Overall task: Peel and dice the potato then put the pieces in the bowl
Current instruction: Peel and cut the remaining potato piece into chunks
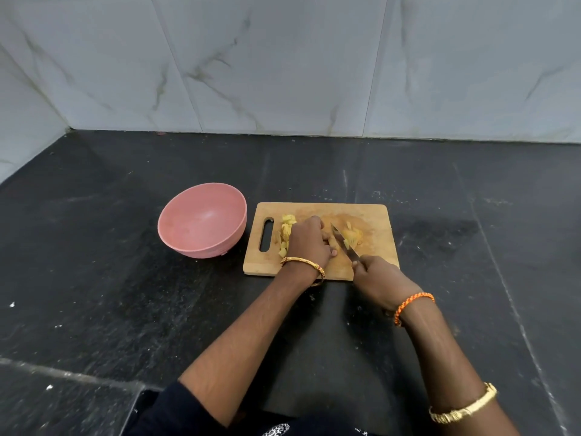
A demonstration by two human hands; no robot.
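On the wooden cutting board (371,215) the right hand (382,280) has its grip closed around the handle of a knife (345,245), the blade angled away from the body so its edge comes down between the two hands. The left hand (309,243) rests on the board with curled fingers just left of the blade, apparently steadying a piece of potato; what it actually holds is hidden under the knuckles, so I cannot tell its grip for sure. Diced potato pieces (285,234) lie in a loose heap on the left of the board, near the handle slot, and another cluster (352,236) sits just right of the blade. They look pale yellow, peeled and chunky, unevenly sized. The pink bowl (176,225) stands on the dark table (125,294) just beside the board's left edge, probably so the pieces can be swept in easily; it appears to hold nothing yet.
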